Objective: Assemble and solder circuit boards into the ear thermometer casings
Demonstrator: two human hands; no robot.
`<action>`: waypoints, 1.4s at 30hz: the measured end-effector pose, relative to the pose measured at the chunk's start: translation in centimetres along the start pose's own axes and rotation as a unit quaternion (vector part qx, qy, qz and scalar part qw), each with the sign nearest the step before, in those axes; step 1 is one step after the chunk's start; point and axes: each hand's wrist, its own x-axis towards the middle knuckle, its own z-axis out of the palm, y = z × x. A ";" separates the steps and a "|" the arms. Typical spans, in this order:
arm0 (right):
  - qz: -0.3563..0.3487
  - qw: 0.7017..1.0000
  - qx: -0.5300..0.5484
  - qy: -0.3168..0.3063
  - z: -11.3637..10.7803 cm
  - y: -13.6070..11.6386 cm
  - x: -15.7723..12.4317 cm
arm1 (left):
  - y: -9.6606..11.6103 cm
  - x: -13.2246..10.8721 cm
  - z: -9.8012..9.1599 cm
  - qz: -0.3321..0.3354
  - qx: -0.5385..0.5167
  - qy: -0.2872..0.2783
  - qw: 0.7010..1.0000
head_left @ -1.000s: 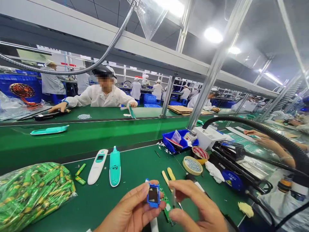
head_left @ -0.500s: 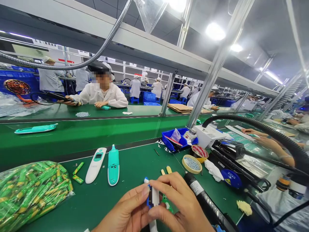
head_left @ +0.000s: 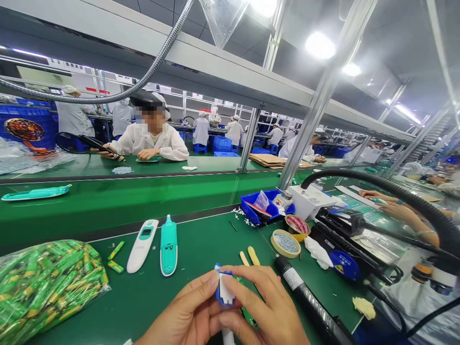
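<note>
My left hand (head_left: 194, 306) and my right hand (head_left: 266, 306) hold a small white and blue part (head_left: 226, 290) between them at the bottom centre. My left thumb presses its left edge, and my right fingers are on its right side. A white piece extends below it between my palms. Beyond my hands lie a white thermometer body (head_left: 142, 247) with a small screen and a teal shell (head_left: 168, 249), side by side. A green circuit board (head_left: 247, 314) shows partly behind my right fingers.
A bag of green batteries (head_left: 50, 282) is at the left, with two loose ones beside it. At the right are a power screwdriver (head_left: 305, 297), a screw dish (head_left: 285, 243) and a blue tray (head_left: 251, 216). A person (head_left: 154, 129) sits opposite, across a belt (head_left: 125, 203).
The white piece now lies flat against the blue part, facing up between my fingers. The teal shell on the belt has moved left. The person opposite has moved their tool toward the pile of small parts.
</note>
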 end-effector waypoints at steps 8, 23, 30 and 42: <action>-0.042 0.991 -0.075 0.107 1.5 -0.5 -0.5 | 0.3 0.3 -0.1 -0.007 0.022 -0.013 1.000; 0.289 0.943 -0.165 -0.030 -0.1 3.2 -7.4 | 0.0 0.6 -1.4 -0.042 0.072 0.128 0.988; 0.287 0.896 -0.320 -0.109 0.0 5.8 -8.4 | -0.4 0.4 -1.5 -0.036 0.092 0.123 0.987; 0.227 0.954 -0.158 -0.119 -0.9 3.2 -6.0 | -0.7 0.0 -1.2 -0.052 0.129 0.092 0.986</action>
